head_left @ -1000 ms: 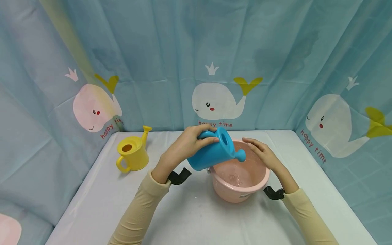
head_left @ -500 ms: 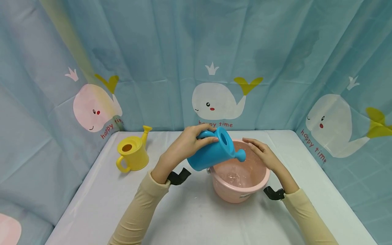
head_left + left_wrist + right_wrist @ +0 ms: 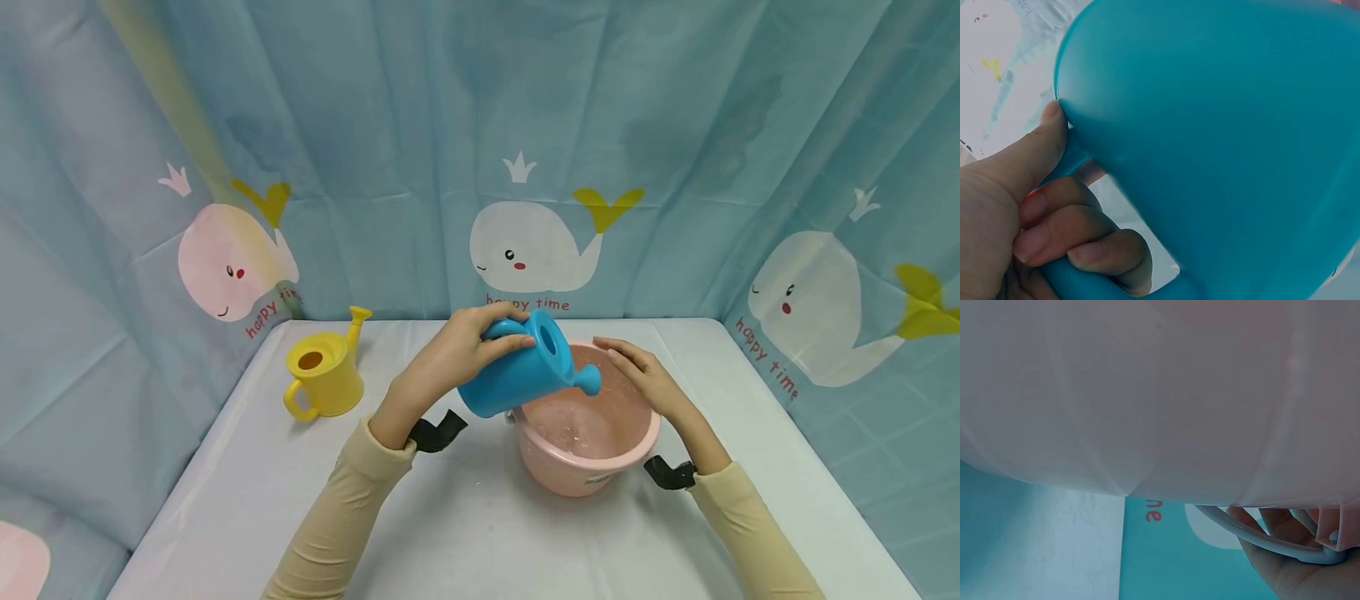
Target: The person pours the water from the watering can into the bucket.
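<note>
Left hand (image 3: 450, 354) grips the handle of the blue watering can (image 3: 517, 371), fingers curled round it and thumb laid along the top edge, as the left wrist view confirms (image 3: 1035, 212). The can is tilted to the right, raised off the table, its spout (image 3: 588, 381) over the open mouth of the pink bucket (image 3: 588, 454). Right hand (image 3: 645, 379) rests on the far right rim of the bucket, fingers fairly straight and laid along the edge; the right wrist view shows the palm (image 3: 1291, 562) against the rim beside the bucket's pale handle (image 3: 1260, 537). Whether the thumb hooks under the rim cannot be told.

The bucket stands upright on the white table (image 3: 465, 525), roughly central, with water and droplets showing on its inner wall and bottom. The can's body overlaps the bucket's left rim in the head view; contact between them cannot be confirmed.

A yellow watering can (image 3: 322, 379) stands upright at the far left of the table, well apart from both hands. A blue curtain (image 3: 375, 125) printed with white whales hangs behind and to both sides.
</note>
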The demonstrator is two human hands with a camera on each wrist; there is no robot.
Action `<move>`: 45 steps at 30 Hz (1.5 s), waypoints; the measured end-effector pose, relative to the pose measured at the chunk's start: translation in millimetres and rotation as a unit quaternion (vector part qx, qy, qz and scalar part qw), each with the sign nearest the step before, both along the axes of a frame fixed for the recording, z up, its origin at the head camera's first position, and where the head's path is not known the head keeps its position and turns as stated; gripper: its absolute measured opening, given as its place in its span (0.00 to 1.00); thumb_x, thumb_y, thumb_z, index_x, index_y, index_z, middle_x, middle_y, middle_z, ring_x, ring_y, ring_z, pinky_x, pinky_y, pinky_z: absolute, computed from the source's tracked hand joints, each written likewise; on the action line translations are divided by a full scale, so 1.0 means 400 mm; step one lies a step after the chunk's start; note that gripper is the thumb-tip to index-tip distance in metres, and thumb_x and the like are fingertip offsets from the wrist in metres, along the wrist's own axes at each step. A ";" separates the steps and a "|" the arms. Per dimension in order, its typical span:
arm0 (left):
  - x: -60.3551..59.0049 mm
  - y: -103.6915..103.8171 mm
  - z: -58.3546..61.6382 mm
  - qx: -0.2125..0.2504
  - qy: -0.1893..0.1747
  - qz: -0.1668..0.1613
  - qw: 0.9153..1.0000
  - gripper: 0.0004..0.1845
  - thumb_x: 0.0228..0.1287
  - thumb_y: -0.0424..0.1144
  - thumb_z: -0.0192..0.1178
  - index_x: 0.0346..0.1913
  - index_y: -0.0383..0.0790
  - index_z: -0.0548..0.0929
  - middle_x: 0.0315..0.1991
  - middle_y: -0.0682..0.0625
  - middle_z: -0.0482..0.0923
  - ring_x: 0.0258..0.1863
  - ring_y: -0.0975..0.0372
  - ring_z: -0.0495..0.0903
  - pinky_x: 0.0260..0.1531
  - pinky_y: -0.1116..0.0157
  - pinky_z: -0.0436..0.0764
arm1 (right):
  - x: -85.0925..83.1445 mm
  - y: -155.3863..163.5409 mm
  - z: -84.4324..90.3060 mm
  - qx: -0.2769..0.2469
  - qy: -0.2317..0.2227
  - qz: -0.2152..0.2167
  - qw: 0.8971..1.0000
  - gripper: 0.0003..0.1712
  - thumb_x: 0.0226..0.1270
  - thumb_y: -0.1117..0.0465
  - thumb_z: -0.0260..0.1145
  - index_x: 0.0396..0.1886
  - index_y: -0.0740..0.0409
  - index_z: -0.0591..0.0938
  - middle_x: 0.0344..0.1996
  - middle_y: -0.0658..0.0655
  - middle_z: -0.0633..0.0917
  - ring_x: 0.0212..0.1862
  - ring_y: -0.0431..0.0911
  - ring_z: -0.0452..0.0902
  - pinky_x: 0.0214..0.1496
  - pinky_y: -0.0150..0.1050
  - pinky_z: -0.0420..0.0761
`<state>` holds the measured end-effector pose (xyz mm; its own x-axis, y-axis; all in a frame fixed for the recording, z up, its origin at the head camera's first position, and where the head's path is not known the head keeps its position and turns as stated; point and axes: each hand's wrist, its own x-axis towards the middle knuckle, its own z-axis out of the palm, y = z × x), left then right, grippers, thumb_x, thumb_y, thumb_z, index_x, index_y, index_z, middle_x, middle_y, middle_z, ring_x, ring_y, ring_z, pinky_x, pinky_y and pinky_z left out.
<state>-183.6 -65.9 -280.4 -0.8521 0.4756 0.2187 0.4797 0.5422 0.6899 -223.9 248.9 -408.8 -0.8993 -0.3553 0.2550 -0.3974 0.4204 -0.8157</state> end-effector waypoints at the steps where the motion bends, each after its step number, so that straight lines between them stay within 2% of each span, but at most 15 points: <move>1: -0.001 0.001 0.000 0.000 -0.001 0.000 1.000 0.20 0.60 0.52 0.59 0.55 0.52 0.77 0.55 0.52 0.76 0.49 0.58 0.77 0.48 0.54 0.77 | -0.001 0.001 0.000 0.000 0.001 0.000 1.000 0.23 0.75 0.57 0.45 0.65 0.58 0.67 0.63 0.61 0.70 0.67 0.56 0.59 0.64 0.56 0.62; 24: -0.005 0.004 0.006 -0.008 0.010 -0.008 1.000 0.18 0.61 0.51 0.59 0.53 0.51 0.78 0.54 0.51 0.77 0.49 0.59 0.77 0.48 0.56 0.77 | -0.002 -0.002 0.000 0.004 -0.002 0.004 1.000 0.23 0.76 0.57 0.45 0.66 0.59 0.66 0.63 0.61 0.70 0.67 0.56 0.60 0.63 0.54 0.63; 36: -0.010 0.014 0.016 -0.030 0.021 -0.014 0.999 0.20 0.60 0.52 0.59 0.54 0.50 0.78 0.53 0.51 0.77 0.51 0.58 0.75 0.50 0.57 0.76 | -0.001 -0.002 0.003 -0.001 -0.007 0.000 1.000 0.23 0.75 0.57 0.46 0.65 0.58 0.67 0.64 0.60 0.69 0.67 0.56 0.59 0.64 0.56 0.62; 39: -0.013 0.019 0.019 -0.036 0.030 -0.025 0.999 0.19 0.61 0.52 0.58 0.52 0.50 0.78 0.51 0.52 0.78 0.49 0.60 0.76 0.49 0.58 0.77 | -0.002 0.001 0.002 0.000 -0.008 0.000 1.000 0.22 0.75 0.57 0.45 0.66 0.57 0.67 0.64 0.59 0.69 0.67 0.55 0.60 0.65 0.50 0.64; 43: -0.015 0.028 0.024 -0.045 0.038 -0.038 0.998 0.17 0.62 0.52 0.57 0.51 0.50 0.79 0.47 0.52 0.79 0.46 0.61 0.77 0.47 0.61 0.77 | -0.003 0.002 0.001 -0.004 -0.012 0.002 1.000 0.22 0.76 0.57 0.45 0.66 0.56 0.67 0.64 0.59 0.69 0.66 0.54 0.62 0.62 0.31 0.68; 45: -0.014 0.031 0.027 -0.049 0.039 -0.043 0.997 0.17 0.62 0.52 0.57 0.51 0.50 0.79 0.48 0.52 0.79 0.46 0.62 0.77 0.48 0.62 0.77 | -0.002 0.002 0.001 -0.005 -0.013 0.004 1.000 0.22 0.76 0.57 0.45 0.66 0.56 0.67 0.64 0.59 0.69 0.66 0.54 0.62 0.60 0.27 0.67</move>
